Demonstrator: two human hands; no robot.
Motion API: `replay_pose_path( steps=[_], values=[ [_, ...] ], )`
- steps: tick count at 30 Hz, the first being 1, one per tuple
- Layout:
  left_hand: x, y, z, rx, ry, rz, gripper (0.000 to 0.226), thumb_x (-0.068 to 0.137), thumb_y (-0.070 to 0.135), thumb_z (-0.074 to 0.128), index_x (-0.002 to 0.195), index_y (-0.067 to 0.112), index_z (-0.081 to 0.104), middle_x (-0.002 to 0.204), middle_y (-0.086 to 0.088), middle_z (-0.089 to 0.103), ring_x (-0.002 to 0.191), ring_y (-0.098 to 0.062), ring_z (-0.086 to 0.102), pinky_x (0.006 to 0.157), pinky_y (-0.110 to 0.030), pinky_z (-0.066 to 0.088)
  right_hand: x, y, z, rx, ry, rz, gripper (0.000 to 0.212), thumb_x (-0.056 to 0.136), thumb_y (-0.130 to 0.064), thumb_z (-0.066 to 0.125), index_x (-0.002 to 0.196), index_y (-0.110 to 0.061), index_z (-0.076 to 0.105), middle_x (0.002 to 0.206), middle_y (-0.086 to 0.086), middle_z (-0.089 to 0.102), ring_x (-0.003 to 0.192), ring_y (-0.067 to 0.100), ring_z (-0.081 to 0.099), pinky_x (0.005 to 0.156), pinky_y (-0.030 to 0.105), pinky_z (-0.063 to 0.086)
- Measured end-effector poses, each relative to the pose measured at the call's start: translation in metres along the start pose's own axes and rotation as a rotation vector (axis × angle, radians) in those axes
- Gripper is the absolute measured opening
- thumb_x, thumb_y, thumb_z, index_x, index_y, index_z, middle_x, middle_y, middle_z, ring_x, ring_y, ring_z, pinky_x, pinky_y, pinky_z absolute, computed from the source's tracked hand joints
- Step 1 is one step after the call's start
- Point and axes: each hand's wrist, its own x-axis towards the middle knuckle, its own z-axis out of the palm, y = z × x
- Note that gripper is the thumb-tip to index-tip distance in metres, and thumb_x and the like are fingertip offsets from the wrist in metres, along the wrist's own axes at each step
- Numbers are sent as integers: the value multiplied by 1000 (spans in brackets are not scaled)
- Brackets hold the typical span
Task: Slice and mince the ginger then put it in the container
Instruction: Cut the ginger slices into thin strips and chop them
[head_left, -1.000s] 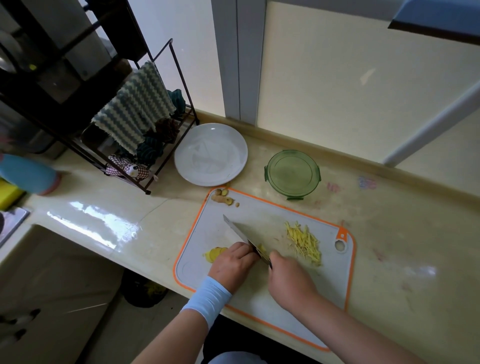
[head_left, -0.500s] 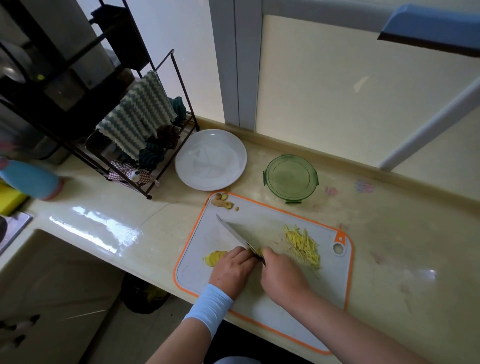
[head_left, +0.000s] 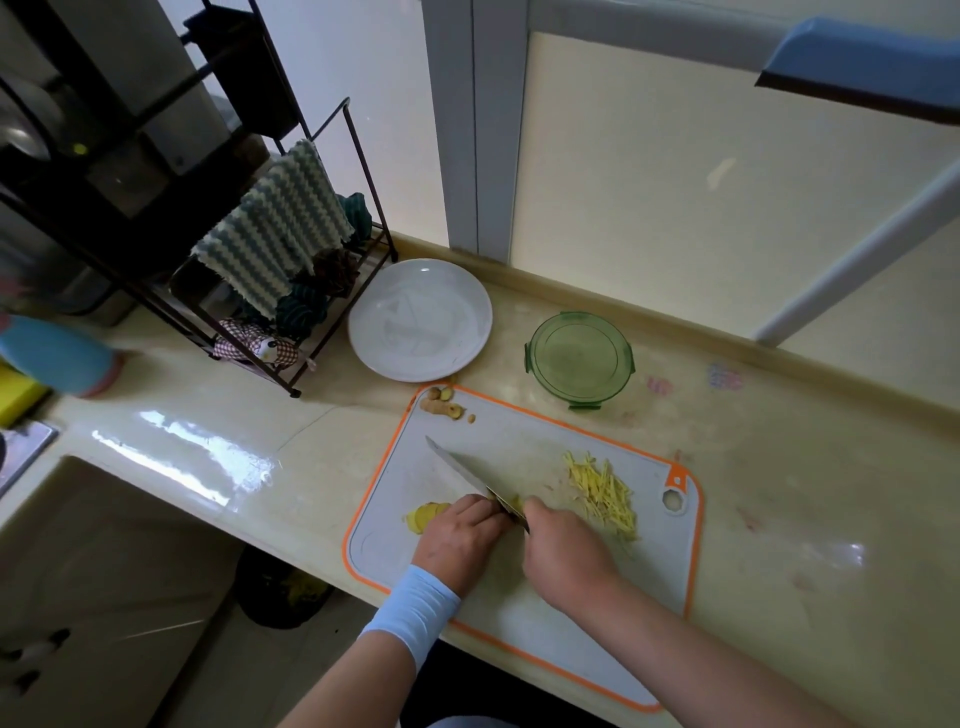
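Little is changing: left hand (head_left: 460, 540) is still clamping yellow ginger slices (head_left: 423, 517), right hand (head_left: 563, 551) is gripping the steel knife (head_left: 462, 470), so shredding is continuing, mincing pending.

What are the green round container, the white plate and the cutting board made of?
The green container looks like see-through tinted plastic: it is glossy, with clip tabs at its rim. The white plate seems to be glazed ceramic, smooth and shiny with reflections, though it could be melamine. The cutting board looks like matte whitish plastic with an orange, perhaps rubbery, edge.
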Motion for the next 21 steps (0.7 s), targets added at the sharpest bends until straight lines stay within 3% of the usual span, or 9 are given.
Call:
replay_pose_path(
  steps=[7,15,21],
  values=[
    [-2,-2,3,-10,27,-7,18,87,7,61,95,15,75,94,-1,68,82,-18,62,72,-26,52,-24,23,5,25,-3,42,12,90,-14,42,83,-22,37,76,4,54,72,29,56,55,38,40],
    [-2,-1,1,-34,24,-26,19,85,8,60,94,17,74,92,1,67,81,-17,61,70,-25,53,-2,-1,3,10,9,19,9,92,-16,42,91,-23,37,91,9,63,86,33,63,59,33,37],
    [-2,-1,1,-23,24,-24,19,85,8,63,96,17,75,93,0,67,83,-16,60,73,-24,51,-20,19,9,43,-4,46,11,92,-18,41,83,-22,36,75,3,51,72,30,57,54,35,36]
  ],
)
